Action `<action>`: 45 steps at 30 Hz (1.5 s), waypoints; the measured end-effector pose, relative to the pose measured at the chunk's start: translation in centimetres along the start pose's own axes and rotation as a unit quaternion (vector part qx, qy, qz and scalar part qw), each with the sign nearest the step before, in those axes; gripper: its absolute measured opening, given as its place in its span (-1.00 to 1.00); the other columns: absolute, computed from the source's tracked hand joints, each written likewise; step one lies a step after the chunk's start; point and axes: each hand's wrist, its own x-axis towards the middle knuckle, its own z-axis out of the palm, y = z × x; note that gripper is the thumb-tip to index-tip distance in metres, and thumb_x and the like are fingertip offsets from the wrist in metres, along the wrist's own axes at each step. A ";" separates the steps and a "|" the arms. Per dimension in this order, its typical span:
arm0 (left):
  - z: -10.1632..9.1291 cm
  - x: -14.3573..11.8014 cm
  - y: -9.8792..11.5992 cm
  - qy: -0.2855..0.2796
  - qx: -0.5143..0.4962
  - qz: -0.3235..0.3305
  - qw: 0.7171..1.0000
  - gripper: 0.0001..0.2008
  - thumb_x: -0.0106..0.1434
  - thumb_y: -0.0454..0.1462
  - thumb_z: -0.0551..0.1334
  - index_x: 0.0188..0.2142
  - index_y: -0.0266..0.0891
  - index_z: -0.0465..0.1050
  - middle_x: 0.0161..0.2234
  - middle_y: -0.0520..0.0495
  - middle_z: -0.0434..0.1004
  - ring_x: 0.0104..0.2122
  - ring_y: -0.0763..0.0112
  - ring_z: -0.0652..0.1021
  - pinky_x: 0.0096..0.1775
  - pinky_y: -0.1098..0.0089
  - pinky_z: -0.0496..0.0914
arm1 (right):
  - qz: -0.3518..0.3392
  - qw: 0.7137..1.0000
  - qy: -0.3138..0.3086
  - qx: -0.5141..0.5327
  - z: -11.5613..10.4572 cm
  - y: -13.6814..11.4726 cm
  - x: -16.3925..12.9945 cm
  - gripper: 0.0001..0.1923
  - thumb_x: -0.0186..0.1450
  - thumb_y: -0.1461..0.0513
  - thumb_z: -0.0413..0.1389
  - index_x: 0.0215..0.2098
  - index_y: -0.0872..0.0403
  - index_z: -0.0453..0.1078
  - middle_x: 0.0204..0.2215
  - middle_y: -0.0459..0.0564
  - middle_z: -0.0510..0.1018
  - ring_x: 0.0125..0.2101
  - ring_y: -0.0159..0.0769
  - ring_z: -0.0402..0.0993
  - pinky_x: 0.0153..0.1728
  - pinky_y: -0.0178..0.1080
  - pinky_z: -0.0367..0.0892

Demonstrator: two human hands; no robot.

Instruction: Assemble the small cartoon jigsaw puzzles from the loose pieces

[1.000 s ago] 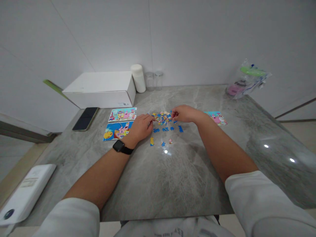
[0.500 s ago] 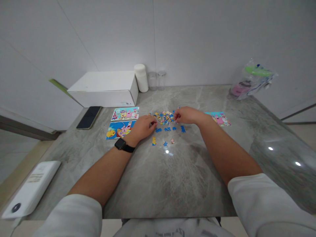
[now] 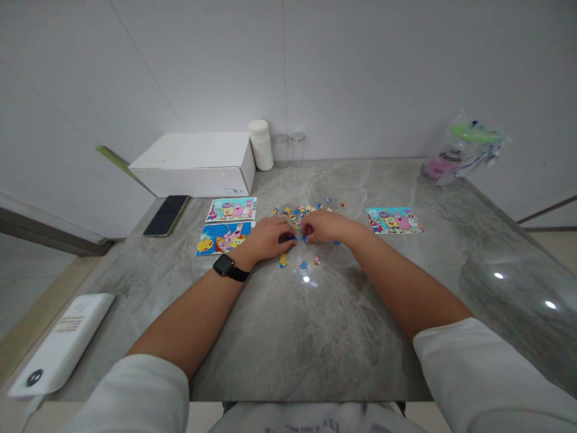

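Note:
My left hand (image 3: 270, 236) rests on the table, its thumb and fingers curled together on a blue jigsaw puzzle piece (image 3: 292, 238). Close beside it, my right hand (image 3: 322, 227) pinches at another blue puzzle piece; its fingertips partly hide it. Just behind both hands lies a heap of small mixed puzzle pieces (image 3: 288, 211). In front of them are a yellow piece (image 3: 283, 260), a light blue piece (image 3: 303, 264) and a pinkish piece (image 3: 317, 260), apart from one another. The right hand covers part of the heap and of the blue row.
Two cartoon picture cards (image 3: 231, 209) lie left, another picture card (image 3: 395, 221) right. Farther out are a phone (image 3: 166, 215), white box (image 3: 193, 165), white bottle (image 3: 261, 146), two clear jars (image 3: 288, 150), a plastic bag (image 3: 455, 153) and a white corded device (image 3: 63, 343).
My right hand has moved left and nearer to me, from the heap's right side to the blue pieces beside my left hand. The left fingers have closed in on a blue piece.

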 end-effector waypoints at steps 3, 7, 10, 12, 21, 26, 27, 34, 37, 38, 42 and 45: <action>0.1 0.0 0.0 -0.005 -0.003 0.001 1.000 -0.85 0.37 -0.17 0.31 -0.15 -0.16 0.61 -0.17 -0.12 0.63 -0.10 0.17 0.59 -0.02 0.19 0.43 | -0.002 1.000 0.001 -0.003 0.3 0.0 0.1 -0.79 0.26 0.24 0.32 -0.12 0.03 0.64 -0.14 0.01 0.73 -0.18 -0.19 0.61 -0.26 -0.29 0.31; 0.2 0.0 -0.1 -0.006 -0.002 -0.006 1.000 -0.86 0.37 -0.17 0.31 -0.17 -0.16 0.61 -0.19 -0.12 0.64 -0.12 0.17 0.60 -0.03 0.19 0.43 | -0.001 1.000 0.007 0.002 0.4 0.1 0.2 -0.81 0.25 0.26 0.32 -0.15 0.04 0.64 -0.18 0.01 0.73 -0.22 -0.21 0.61 -0.29 -0.30 0.30; 0.2 0.0 0.1 -0.005 0.004 -0.015 1.000 -0.86 0.36 -0.17 0.32 -0.17 -0.16 0.61 -0.20 -0.12 0.64 -0.13 0.17 0.60 -0.04 0.19 0.44 | -0.001 1.000 0.009 0.007 0.7 0.2 0.3 -0.81 0.24 0.27 0.33 -0.16 0.03 0.64 -0.20 -0.01 0.73 -0.23 -0.21 0.61 -0.29 -0.29 0.29; 0.2 0.1 0.2 -0.007 0.008 -0.016 1.000 -0.86 0.36 -0.17 0.33 -0.17 -0.17 0.61 -0.19 -0.12 0.65 -0.14 0.17 0.61 -0.05 0.19 0.44 | 0.000 1.000 0.009 0.010 0.8 0.3 0.4 -0.81 0.23 0.27 0.33 -0.16 0.02 0.64 -0.21 -0.01 0.73 -0.24 -0.21 0.61 -0.29 -0.29 0.29; 0.0 0.1 0.3 0.029 0.000 -0.024 0.999 -0.86 0.38 -0.19 0.30 -0.17 -0.18 0.60 -0.22 -0.11 0.64 -0.17 0.20 0.60 -0.06 0.19 0.44 | 0.023 0.995 0.097 0.026 -1.5 2.1 -0.6 -0.84 0.29 0.24 0.30 -0.15 0.01 0.64 -0.18 0.00 0.73 -0.19 -0.21 0.60 -0.23 -0.28 0.32; -0.1 0.1 -0.2 0.138 0.021 -0.103 0.985 -0.82 0.45 -0.24 0.19 -0.11 -0.18 0.57 -0.23 -0.11 0.62 -0.17 0.19 0.58 -0.04 0.17 0.43 | 0.131 0.958 0.251 0.048 -4.5 4.7 -2.6 -0.80 0.34 0.23 0.21 -0.11 0.05 0.63 -0.21 0.02 0.71 -0.28 -0.24 0.57 -0.20 -0.24 0.36; 0.0 0.1 -0.3 0.157 0.025 -0.120 0.980 -0.81 0.45 -0.25 0.18 -0.07 -0.19 0.56 -0.21 -0.12 0.63 -0.16 0.18 0.58 -0.03 0.15 0.43 | 0.145 0.947 0.280 0.056 -5.0 5.1 -3.0 -0.79 0.34 0.22 0.19 -0.10 0.05 0.63 -0.21 0.03 0.71 -0.29 -0.24 0.56 -0.19 -0.23 0.36; 0.7 -0.2 -0.8 0.211 0.024 -0.165 0.963 -0.64 0.43 -0.27 0.17 0.19 -0.20 0.40 -0.06 -0.15 0.63 -0.04 0.15 0.58 0.08 0.10 0.44 | 0.179 0.906 0.374 0.084 -6.1 6.4 -4.2 -0.80 0.32 0.21 0.18 -0.16 0.06 0.62 -0.22 0.03 0.70 -0.28 -0.24 0.54 -0.14 -0.19 0.39; 0.8 -0.3 -1.0 0.203 0.020 -0.163 0.965 -0.62 0.44 -0.26 0.17 0.22 -0.19 0.38 -0.02 -0.15 0.63 0.00 0.13 0.58 0.13 0.06 0.42 | 0.187 0.899 0.386 0.087 -6.2 6.7 -4.4 -0.81 0.31 0.22 0.19 -0.16 0.06 0.61 -0.22 0.02 0.70 -0.27 -0.23 0.54 -0.14 -0.20 0.38; 0.8 -0.3 -1.0 0.196 0.017 -0.160 0.967 -0.61 0.44 -0.25 0.17 0.23 -0.18 0.37 -0.01 -0.15 0.63 0.02 0.12 0.57 0.15 0.05 0.42 | 0.190 0.898 0.388 0.087 -6.3 6.9 -4.4 -0.81 0.32 0.21 0.19 -0.15 0.06 0.61 -0.22 0.03 0.70 -0.27 -0.23 0.54 -0.13 -0.20 0.38; 0.6 -0.2 -0.6 0.150 -0.008 -0.114 0.982 -0.57 0.46 -0.20 0.15 0.27 -0.19 0.35 0.11 -0.20 0.59 0.12 0.09 0.54 0.21 0.02 0.39 | 0.192 0.908 0.363 0.082 -6.4 7.6 -4.6 -0.79 0.34 0.21 0.19 -0.11 0.09 0.62 -0.20 0.06 0.70 -0.24 -0.21 0.54 -0.12 -0.20 0.36; 0.4 -0.1 0.1 0.101 -0.022 -0.075 0.992 -0.55 0.47 -0.14 0.16 0.30 -0.18 0.33 0.18 -0.21 0.56 0.17 0.06 0.52 0.25 -0.01 0.36 | 0.182 0.935 0.296 0.071 -5.9 7.7 -4.2 -0.79 0.35 0.22 0.20 -0.10 0.09 0.63 -0.18 0.05 0.70 -0.23 -0.22 0.55 -0.15 -0.24 0.34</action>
